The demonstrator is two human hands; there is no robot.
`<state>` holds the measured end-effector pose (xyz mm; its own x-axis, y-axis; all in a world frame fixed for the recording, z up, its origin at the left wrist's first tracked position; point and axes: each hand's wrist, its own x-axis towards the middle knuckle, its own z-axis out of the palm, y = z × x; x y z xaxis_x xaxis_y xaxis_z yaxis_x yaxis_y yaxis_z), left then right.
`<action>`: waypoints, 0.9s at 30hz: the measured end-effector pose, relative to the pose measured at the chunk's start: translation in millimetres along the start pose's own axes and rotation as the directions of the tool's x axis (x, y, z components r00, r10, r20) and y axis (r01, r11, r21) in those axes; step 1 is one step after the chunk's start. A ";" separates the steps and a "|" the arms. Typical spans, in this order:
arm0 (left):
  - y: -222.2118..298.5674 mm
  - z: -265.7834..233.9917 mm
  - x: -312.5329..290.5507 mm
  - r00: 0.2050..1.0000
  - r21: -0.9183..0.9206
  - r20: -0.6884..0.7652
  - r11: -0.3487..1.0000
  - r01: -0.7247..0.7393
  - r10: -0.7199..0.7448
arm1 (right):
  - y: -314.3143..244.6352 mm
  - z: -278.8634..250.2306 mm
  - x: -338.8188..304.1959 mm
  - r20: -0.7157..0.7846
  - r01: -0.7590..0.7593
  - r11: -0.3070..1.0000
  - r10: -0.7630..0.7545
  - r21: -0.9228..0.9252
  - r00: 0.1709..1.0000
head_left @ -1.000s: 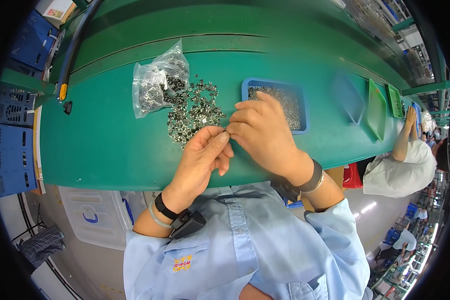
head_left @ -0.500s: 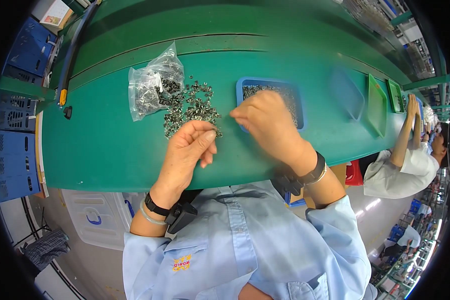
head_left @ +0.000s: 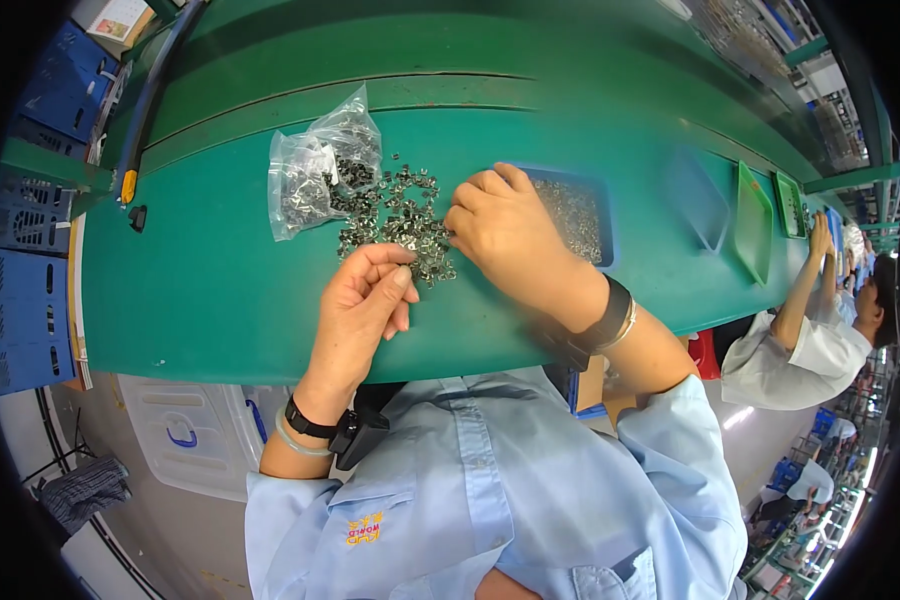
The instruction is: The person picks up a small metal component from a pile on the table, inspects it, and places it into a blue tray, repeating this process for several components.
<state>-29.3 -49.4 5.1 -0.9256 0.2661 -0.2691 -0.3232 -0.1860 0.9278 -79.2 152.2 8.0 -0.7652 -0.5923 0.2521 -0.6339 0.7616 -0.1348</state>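
Note:
Small shiny metal pieces (head_left: 422, 232) lie in a loose pile on the green tabletop. At the pile's near edge is my left hand (head_left: 368, 295), its thumb and forefinger pinched together. Whatever sits in that pinch is too small to make out. My right hand (head_left: 510, 232) reaches to the right side of the pile with fingers curled and closed; their tips are partly hidden. Behind it stands a blue tray (head_left: 611, 228) holding many more small metal pieces, and my hand covers its left part. A clear plastic bag (head_left: 295, 190), partly full of the pieces, lies open toward the pile.
To the right stand a translucent blue tray (head_left: 705, 205), a green tray (head_left: 753, 225) and a smaller green tray (head_left: 790, 205). Another person (head_left: 810, 340) works at the far right end. Blue crates (head_left: 30, 320) line the left. A raised ledge (head_left: 420, 92) runs along the back.
My right hand has moved left from the blue tray to the pile's right edge. The left hand stays pinched, shifted slightly left relative to the pile.

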 end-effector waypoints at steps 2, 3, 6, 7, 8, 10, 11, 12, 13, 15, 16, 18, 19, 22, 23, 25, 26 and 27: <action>-1.3 1.7 -1.8 1.000 -0.021 0.013 1.000 0.006 -0.006 | 2.2 -6.9 -3.4 -0.016 -0.010 0.998 0.011 0.069 1.000; -2.1 3.3 -2.7 1.000 -0.041 0.027 0.999 0.012 -0.011 | 2.6 -10.3 -4.7 -0.024 -0.013 0.995 0.015 0.104 1.000; -3.5 10.8 -2.1 0.998 -0.069 0.056 0.997 0.033 -0.030 | -2.9 -21.0 -13.1 -0.128 0.018 0.971 0.013 0.240 0.992; -3.7 13.8 -1.2 0.997 -0.075 0.070 0.996 0.049 -0.043 | -5.6 -23.9 -16.2 -0.181 0.037 0.952 0.019 0.305 0.983; -3.9 17.2 0.0 0.994 -0.080 0.090 0.995 0.065 -0.058 | -8.5 -26.6 -19.8 -0.181 0.031 0.953 0.026 0.302 0.983; -2.6 22.8 1.5 0.988 -0.140 0.127 0.985 0.103 -0.086 | -15.1 -30.9 -26.2 -0.240 0.065 0.933 0.024 0.355 0.970; -1.7 25.4 1.9 0.981 -0.199 0.158 0.970 0.140 -0.110 | -16.6 -32.2 -29.1 -0.271 0.084 0.921 0.024 0.380 0.962; -1.3 27.8 2.1 0.973 -0.256 0.189 0.950 0.178 -0.132 | -16.5 -32.7 -32.0 -0.273 0.080 0.922 0.028 0.379 0.962; -1.5 29.4 2.3 0.972 -0.252 0.193 0.951 0.179 -0.132 | -16.1 -32.4 -34.7 -0.282 0.081 0.912 0.040 0.403 0.959; -3.0 31.4 2.3 0.960 -0.331 0.242 0.917 0.221 -0.144 | -15.4 -31.0 -39.8 -0.299 0.086 0.888 0.060 0.451 0.952; -3.6 32.5 2.1 0.953 -0.369 0.265 0.897 0.242 -0.149 | -15.5 -30.5 -42.2 -0.303 0.086 0.888 0.062 0.451 0.951; -4.9 34.5 1.3 0.952 -0.367 0.273 0.900 0.235 -0.138 | -16.4 -29.0 -46.7 -0.320 0.077 0.852 0.108 0.517 0.941; -5.5 35.2 0.7 0.951 -0.369 0.281 0.901 0.229 -0.127 | -17.1 -28.5 -48.5 -0.326 0.074 0.832 0.131 0.549 0.936; -5.7 37.0 -1.3 0.952 -0.374 0.286 0.902 0.215 -0.108 | -20.7 -27.4 -51.2 -0.318 0.050 0.800 0.180 0.598 0.931; -5.3 38.0 -2.0 0.954 -0.380 0.283 0.901 0.208 -0.101 | -21.6 -27.4 -52.3 -0.312 0.038 0.783 0.203 0.621 0.928; -4.6 39.6 -3.3 0.955 -0.385 0.282 0.901 0.200 -0.091 | -22.8 -27.0 -55.0 -0.317 0.033 0.783 0.214 0.622 0.924; -4.3 40.4 -4.0 0.954 -0.375 0.284 0.906 0.197 -0.090 | -23.2 -26.7 -56.3 -0.320 0.026 0.782 0.224 0.623 0.920; -4.0 41.1 -4.5 0.954 -0.366 0.287 0.910 0.195 -0.089 | -23.2 -26.4 -57.1 -0.322 0.020 0.781 0.235 0.625 0.917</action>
<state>-15.8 -11.0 13.2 -0.7974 0.5420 -0.2652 -0.5468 -0.4633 0.6974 -17.8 175.3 22.0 -0.8145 -0.2796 0.5083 -0.5799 0.4187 -0.6989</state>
